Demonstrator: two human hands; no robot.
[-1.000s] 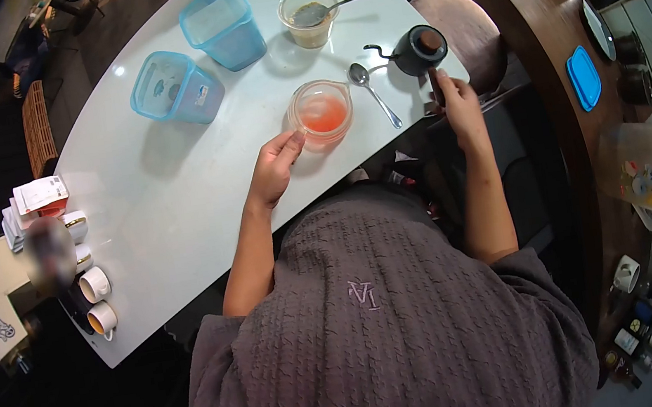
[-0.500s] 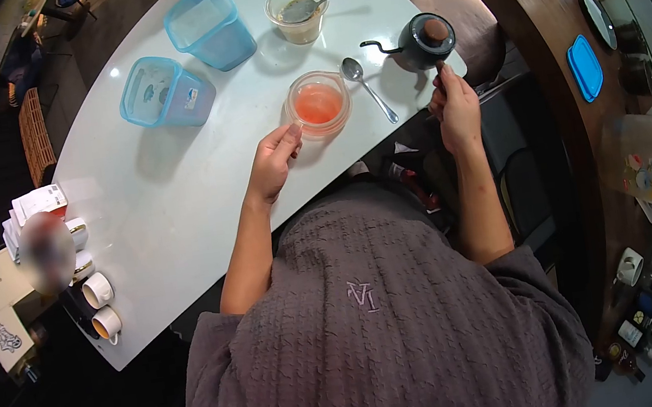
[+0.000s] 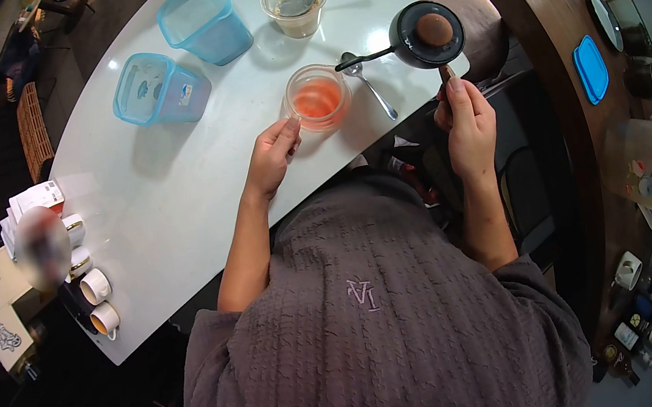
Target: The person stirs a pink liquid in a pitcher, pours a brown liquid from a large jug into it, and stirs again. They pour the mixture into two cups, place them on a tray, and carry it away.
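Observation:
My left hand (image 3: pixel 274 159) is closed on the near-left edge of a clear glass cup (image 3: pixel 318 98) of red liquid, which sits on the white table. My right hand (image 3: pixel 469 129) grips the handle of a black gooseneck kettle (image 3: pixel 405 34) with a round brown lid knob. The kettle is held up at the table's right side. Its thin spout points left, with the tip by the cup's right rim. A metal spoon (image 3: pixel 379 98) lies on the table right of the cup, partly behind the spout.
Behind the cup, a clear plastic tub (image 3: pixel 301 24) holds a dark spoon. Two blue translucent containers (image 3: pixel 224 39) stand at the back left. White cups (image 3: pixel 97 285) line the table's far-left end. On the wooden counter at right lies a blue lid (image 3: pixel 591 70).
My right hand has lifted the kettle nearer to me and brought its spout left toward the cup. My left hand stays on the cup.

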